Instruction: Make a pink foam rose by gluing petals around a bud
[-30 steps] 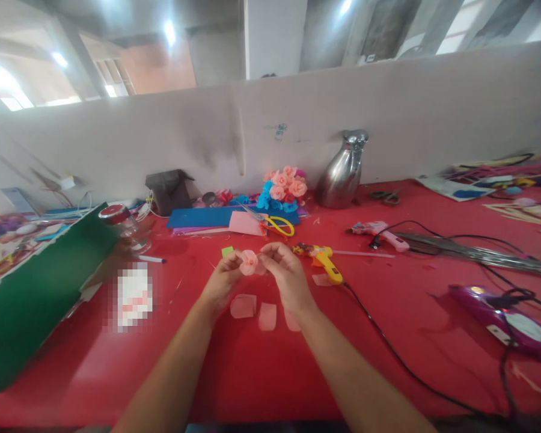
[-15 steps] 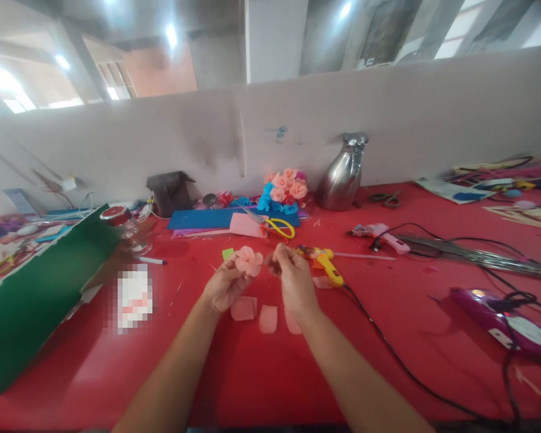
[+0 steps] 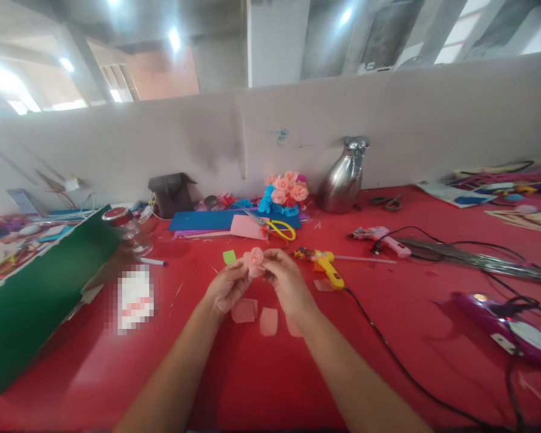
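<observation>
A pink paper flower (image 3: 255, 260) is held up over the red table (image 3: 261, 379) between both hands. My left hand (image 3: 228, 287) grips it from the left, fingers closed around its underside. My right hand (image 3: 288, 279) pinches at its right edge; whether a separate petal is in that pinch I cannot make out. Below the hands lie cut pink paper petals (image 3: 268, 322), one partly hidden by my right wrist. A yellow glue gun (image 3: 329, 269) with a glue stick in its back rests to the right of my right hand.
Yellow-handled scissors (image 3: 282, 229) lie across pink and blue paper (image 3: 198, 221). Behind them sits a bunch of pink and blue paper flowers (image 3: 288, 189). A steel jug (image 3: 342, 177) stands by the wall. At right are a pink glue gun (image 3: 385, 240) and cables; a green box (image 3: 49, 294) is at left.
My right hand has moved left and now meets the flower in my left hand. The flower has turned, showing its rolled centre from another side.
</observation>
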The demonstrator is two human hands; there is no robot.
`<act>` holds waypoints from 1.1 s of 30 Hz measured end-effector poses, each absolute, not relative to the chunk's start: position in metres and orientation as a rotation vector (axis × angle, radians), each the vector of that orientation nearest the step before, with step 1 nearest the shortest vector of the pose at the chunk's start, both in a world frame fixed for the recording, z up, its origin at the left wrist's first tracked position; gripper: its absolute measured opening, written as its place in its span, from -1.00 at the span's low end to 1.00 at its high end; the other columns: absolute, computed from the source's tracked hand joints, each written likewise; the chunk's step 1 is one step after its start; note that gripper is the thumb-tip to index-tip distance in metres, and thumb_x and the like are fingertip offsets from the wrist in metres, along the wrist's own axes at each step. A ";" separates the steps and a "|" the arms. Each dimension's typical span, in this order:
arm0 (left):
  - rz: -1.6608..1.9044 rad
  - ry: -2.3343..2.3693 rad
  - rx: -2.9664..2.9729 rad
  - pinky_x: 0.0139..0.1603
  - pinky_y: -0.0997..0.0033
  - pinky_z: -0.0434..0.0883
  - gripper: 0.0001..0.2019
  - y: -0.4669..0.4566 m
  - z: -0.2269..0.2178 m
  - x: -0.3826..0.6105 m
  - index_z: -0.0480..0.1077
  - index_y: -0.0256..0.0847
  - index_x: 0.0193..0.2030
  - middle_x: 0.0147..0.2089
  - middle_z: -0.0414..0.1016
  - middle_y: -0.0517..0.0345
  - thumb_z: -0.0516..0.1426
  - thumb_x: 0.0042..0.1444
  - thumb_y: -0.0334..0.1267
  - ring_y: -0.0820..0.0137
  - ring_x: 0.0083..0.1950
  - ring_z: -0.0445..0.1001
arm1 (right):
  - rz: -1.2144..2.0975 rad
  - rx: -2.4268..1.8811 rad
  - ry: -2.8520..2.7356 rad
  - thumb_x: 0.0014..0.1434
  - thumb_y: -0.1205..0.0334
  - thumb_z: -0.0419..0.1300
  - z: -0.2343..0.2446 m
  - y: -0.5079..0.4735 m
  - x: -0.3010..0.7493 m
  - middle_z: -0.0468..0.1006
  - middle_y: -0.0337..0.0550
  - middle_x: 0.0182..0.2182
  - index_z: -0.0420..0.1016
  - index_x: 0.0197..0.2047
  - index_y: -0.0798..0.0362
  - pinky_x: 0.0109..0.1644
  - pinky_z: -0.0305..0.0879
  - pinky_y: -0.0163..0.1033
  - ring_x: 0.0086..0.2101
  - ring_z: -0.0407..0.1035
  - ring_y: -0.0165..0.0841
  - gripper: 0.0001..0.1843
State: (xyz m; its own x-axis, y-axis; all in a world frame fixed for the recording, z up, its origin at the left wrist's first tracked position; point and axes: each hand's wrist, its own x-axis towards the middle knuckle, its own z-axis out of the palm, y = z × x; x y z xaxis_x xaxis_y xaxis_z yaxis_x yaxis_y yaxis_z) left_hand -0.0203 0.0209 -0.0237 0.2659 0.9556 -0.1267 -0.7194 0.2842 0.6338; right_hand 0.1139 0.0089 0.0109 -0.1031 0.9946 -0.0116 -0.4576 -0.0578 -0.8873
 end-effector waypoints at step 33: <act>1.182 0.444 0.641 -0.32 0.45 0.34 -0.79 0.017 -0.016 -0.019 0.40 -0.28 -0.34 -0.42 0.44 0.17 0.28 -0.18 -0.40 0.47 -0.41 0.40 | 1.620 -0.784 -0.857 0.00 0.04 0.19 0.011 0.007 0.114 0.48 -0.31 -0.58 0.28 -0.29 -0.02 -0.51 0.07 -0.33 -0.60 0.33 -0.42 -0.74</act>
State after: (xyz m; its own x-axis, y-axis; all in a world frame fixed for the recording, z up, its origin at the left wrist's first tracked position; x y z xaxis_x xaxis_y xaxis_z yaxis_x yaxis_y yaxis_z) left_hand -0.0190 0.0168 -0.0162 0.3274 0.9448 0.0100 -0.7045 0.2371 0.6689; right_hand 0.1140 0.0066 0.0106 -0.1921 0.9796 -0.0585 -0.5032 -0.1495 -0.8511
